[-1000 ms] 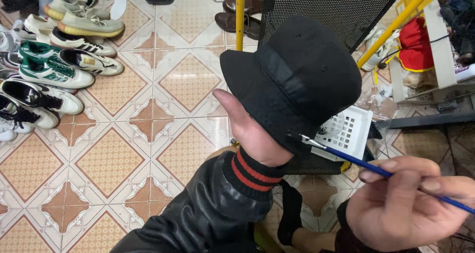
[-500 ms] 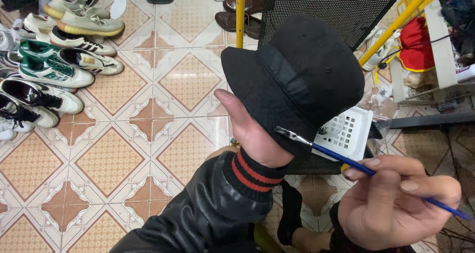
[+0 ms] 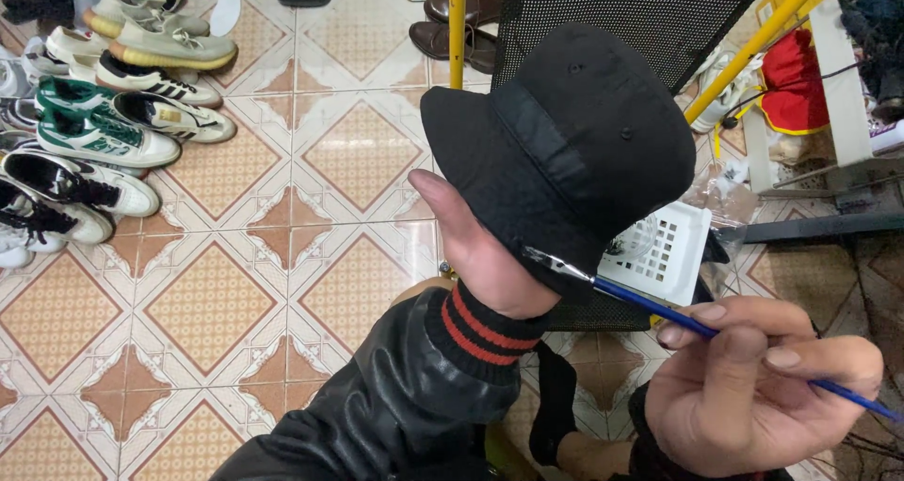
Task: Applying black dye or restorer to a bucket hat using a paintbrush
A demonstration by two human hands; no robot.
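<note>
The floor (image 3: pixel 282 283) has orange and cream diamond tiles. Close up, the right hand (image 3: pixel 753 387) pinches a thin blue paintbrush (image 3: pixel 659 312), its tip touching a black hat (image 3: pixel 574 142). The left hand (image 3: pixel 480 255) holds the hat up from inside. Behind it sits a white basket (image 3: pixel 669 255). Farther left, sneakers (image 3: pixel 104 133) lie in rows.

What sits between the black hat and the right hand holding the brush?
In the head view, the white slotted basket lies below that gap. The blue brush spans it, running from the right hand up to its tip at the black hat.
</note>
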